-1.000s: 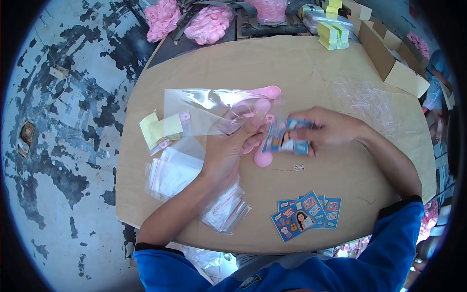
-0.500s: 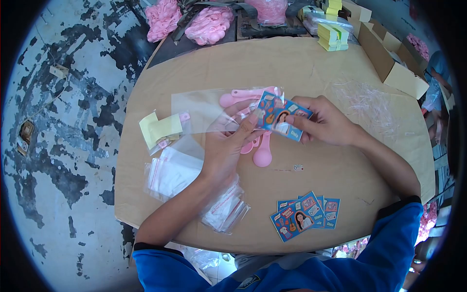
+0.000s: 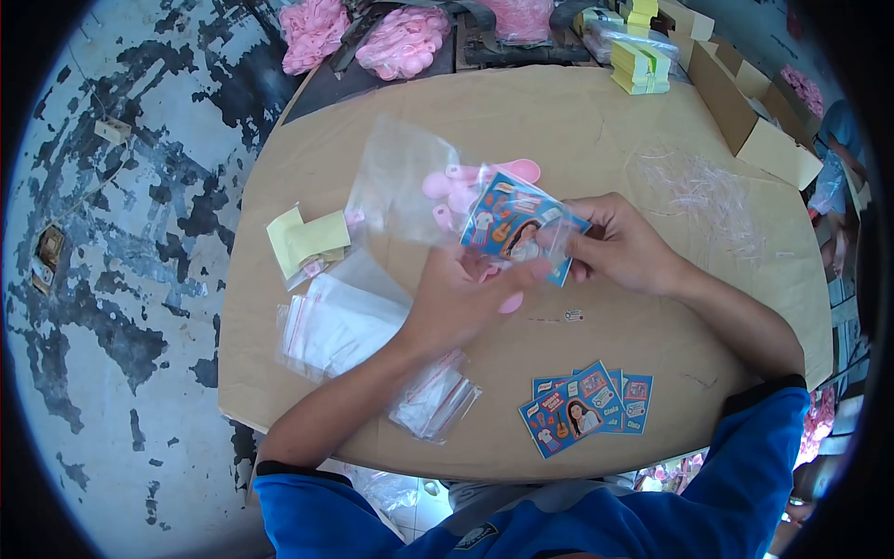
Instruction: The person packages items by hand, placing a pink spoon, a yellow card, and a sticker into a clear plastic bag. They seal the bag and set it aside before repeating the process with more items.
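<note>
My right hand [image 3: 619, 244] pinches a blue printed card [image 3: 507, 219] by its right edge, with clear film overlapping the card. A clear plastic bag [image 3: 396, 182] stretches out to the left of the card. My left hand [image 3: 466, 293] is closed at the lower edge of the bag, its thumb smeared near the card's bottom. Pink measuring spoons [image 3: 456, 191] lie behind the bag and card, partly hidden. Below my left forearm are stacked clear plastic bags [image 3: 326, 331]. Several similar printed cards [image 3: 577, 415] lie fanned near the table's front edge.
Yellow paper slips [image 3: 307, 242] lie on the left of the brown-covered table [image 3: 615, 121]. Thin clear strips [image 3: 712, 200] are scattered at right. Behind stand a yellow paper stack [image 3: 641, 70], an open cardboard box [image 3: 754, 112] and bundles of pink items [image 3: 402, 42]. A person sits at far right.
The card has shifted slightly left and down. My left hand has moved down to the bag's lower edge, and the bag has swung upward and opened out at its left end.
</note>
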A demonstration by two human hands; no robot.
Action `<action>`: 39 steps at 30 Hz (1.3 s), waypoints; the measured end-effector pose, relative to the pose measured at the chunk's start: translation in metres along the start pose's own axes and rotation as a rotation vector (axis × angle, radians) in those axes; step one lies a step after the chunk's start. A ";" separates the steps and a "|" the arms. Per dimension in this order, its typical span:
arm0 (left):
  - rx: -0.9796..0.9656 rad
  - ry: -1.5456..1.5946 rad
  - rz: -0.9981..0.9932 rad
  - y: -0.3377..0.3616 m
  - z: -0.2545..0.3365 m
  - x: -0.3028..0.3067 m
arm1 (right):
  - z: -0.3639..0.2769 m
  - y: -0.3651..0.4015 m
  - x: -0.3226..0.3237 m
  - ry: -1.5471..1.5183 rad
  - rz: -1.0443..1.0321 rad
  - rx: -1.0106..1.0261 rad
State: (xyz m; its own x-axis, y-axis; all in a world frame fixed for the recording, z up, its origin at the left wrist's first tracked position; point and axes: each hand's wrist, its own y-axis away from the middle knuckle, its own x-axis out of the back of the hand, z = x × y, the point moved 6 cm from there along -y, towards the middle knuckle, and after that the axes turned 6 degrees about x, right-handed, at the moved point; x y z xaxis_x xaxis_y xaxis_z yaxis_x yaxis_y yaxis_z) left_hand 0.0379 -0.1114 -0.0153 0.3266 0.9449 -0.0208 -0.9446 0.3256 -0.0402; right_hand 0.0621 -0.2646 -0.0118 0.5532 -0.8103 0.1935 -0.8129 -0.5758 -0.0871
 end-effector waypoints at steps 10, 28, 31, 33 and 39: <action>0.110 0.280 0.046 -0.006 0.004 0.007 | 0.010 -0.006 -0.001 -0.154 -0.015 0.030; -0.038 -0.012 -0.132 0.019 0.015 -0.012 | 0.010 -0.005 -0.018 -0.198 0.052 0.271; 0.073 0.239 -0.009 0.013 0.008 0.003 | 0.005 -0.004 -0.002 -0.468 -0.053 0.121; 0.059 0.260 0.117 0.006 0.008 0.014 | -0.003 -0.009 0.009 -0.633 -0.007 0.127; -0.041 0.367 0.224 0.000 0.002 0.021 | -0.010 -0.010 0.034 -0.075 0.120 0.140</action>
State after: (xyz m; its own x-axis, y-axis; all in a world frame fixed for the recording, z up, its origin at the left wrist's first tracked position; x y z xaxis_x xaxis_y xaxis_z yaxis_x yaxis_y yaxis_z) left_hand 0.0446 -0.0913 -0.0136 0.1102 0.9156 -0.3868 -0.9939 0.1052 -0.0341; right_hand 0.0874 -0.2851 0.0051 0.4699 -0.8769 0.1009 -0.8436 -0.4798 -0.2412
